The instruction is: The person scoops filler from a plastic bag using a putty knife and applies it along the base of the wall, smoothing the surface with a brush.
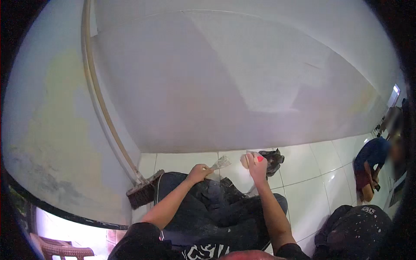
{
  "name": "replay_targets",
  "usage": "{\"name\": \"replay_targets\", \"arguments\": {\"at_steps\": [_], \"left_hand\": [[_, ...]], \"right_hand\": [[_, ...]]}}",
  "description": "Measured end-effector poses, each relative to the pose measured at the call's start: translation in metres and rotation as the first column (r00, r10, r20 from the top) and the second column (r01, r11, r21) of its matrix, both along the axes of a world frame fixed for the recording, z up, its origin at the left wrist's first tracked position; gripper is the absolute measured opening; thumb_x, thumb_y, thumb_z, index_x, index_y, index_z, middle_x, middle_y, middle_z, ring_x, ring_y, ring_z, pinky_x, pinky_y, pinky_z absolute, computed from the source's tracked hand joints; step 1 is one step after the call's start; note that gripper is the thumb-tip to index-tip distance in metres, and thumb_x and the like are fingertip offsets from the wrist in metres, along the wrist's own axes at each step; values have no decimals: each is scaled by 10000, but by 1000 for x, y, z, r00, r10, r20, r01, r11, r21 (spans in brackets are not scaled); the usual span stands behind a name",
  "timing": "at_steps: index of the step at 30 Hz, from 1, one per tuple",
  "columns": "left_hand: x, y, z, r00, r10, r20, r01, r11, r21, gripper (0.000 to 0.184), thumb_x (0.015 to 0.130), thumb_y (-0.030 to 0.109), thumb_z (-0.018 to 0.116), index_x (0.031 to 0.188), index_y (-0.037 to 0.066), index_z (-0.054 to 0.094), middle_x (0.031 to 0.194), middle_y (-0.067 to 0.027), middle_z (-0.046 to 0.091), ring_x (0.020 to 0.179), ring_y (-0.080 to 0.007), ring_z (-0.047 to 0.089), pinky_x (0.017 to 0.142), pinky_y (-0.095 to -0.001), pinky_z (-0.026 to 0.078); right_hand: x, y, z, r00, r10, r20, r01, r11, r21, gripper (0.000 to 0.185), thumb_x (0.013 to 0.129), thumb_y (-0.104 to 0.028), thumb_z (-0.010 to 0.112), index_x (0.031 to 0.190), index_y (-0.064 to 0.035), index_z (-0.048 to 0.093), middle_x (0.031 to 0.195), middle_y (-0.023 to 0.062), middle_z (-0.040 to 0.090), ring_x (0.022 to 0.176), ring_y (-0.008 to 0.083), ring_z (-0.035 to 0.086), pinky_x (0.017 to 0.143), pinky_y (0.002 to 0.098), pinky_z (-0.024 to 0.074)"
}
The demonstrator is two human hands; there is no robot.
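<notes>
Our left hand (200, 172) had its grip wrapped round the handle of a scraper (222, 163), the blade pointing right, in front of our lap. We held our right hand (257, 164) near a black bag (274, 162) on the tiled floor (302, 161); we could not tell whether its grip held anything. To our left, a broom (142, 190) stood leaning in the corner.

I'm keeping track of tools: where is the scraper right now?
In the head view, the scraper is a little below centre, in the left hand, pointing toward the right hand.
</notes>
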State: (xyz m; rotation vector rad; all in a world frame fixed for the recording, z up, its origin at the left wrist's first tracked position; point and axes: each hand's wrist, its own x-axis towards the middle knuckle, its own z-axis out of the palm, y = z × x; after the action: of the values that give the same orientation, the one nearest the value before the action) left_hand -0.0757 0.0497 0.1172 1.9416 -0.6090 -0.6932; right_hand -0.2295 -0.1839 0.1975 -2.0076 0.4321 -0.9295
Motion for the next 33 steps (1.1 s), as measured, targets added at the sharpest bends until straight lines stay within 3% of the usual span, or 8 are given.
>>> {"name": "replay_targets", "arguments": {"at_steps": [5, 7, 9, 11, 21, 24, 29, 33], "left_hand": [[3, -3, -3, 995, 32, 99, -24, 996, -89, 392, 903, 413, 644, 866, 24, 665, 645, -41, 586, 514, -136, 543, 509, -290, 446], [2, -3, -3, 984, 38, -171, -73, 977, -201, 368, 963, 393, 556, 850, 45, 602, 636, -23, 528, 501, -126, 507, 465, -292, 408], [-4, -5, 7, 938, 12, -346, -107, 960, -258, 301, 1017, 353, 486, 979, 67, 571, 720, -21, 571, 555, -111, 533, 469, -268, 414], [-10, -9, 7, 916, -75, -395, -88, 921, -378, 254, 1028, 297, 464, 1049, 61, 555, 810, -38, 618, 647, -119, 579, 523, -259, 467], [-35, -30, 67, 910, -161, -382, 35, 947, -318, 273, 1037, 224, 422, 1109, -20, 521, 1040, -192, 692, 942, -215, 679, 792, -305, 529], [-43, -73, 86, 954, -117, -278, -9, 910, -414, 278, 1031, 228, 436, 1115, -21, 527, 1112, -212, 676, 1029, -208, 655, 875, -315, 498], [-43, -155, 99, 977, -131, -171, 23, 854, -520, 315, 997, 299, 536, 1105, 4, 548, 1019, -102, 640, 963, -158, 603, 880, -314, 469], [-49, -216, 115, 984, -175, -14, 147, 865, -479, 347, 988, 324, 554, 1126, 6, 551, 986, -83, 627, 933, -140, 597, 865, -303, 468]], "right_hand": [[22, 13, -18, 978, 41, -205, -3, 983, 182, 314, 942, -306, 605, 1002, -12, 697, 871, 145, 707, 840, 257, 677, 769, 372, 509], [36, 7, -48, 1000, -1, 6, 4, 864, -503, 308, 946, -226, 571, 1160, -18, 647, 1091, 183, 668, 1067, 321, 618, 941, 429, 475], [30, 11, -53, 953, 20, -302, -167, 869, -467, 380, 931, -142, 532, 1301, -64, 568, 1237, 183, 594, 1210, 367, 521, 1057, 476, 400], [24, 23, -32, 938, 129, -322, -236, 918, -320, 393, 870, -98, 566, 1259, -121, 617, 1069, 168, 642, 999, 389, 621, 843, 455, 503], [9, -12, -4, 967, 150, -204, -141, 988, 58, 317, 880, -290, 697, 827, 16, 634, 672, 103, 567, 637, 201, 512, 628, 329, 441], [-7, -23, 12, 944, 263, -200, -228, 957, 181, 298, 848, -280, 741, 830, 3, 647, 671, 84, 597, 609, 176, 513, 619, 328, 444], [-19, -35, 20, 989, 103, 107, -87, 986, -142, 442, 797, -308, 792, 1093, -17, 643, 772, 102, 674, 717, 166, 651, 684, 303, 496], [-41, -59, 42, 985, -171, 24, 171, 985, -4, 427, 801, -352, 765, 1075, -44, 655, 878, 174, 695, 798, 326, 691, 716, 375, 526]]}}
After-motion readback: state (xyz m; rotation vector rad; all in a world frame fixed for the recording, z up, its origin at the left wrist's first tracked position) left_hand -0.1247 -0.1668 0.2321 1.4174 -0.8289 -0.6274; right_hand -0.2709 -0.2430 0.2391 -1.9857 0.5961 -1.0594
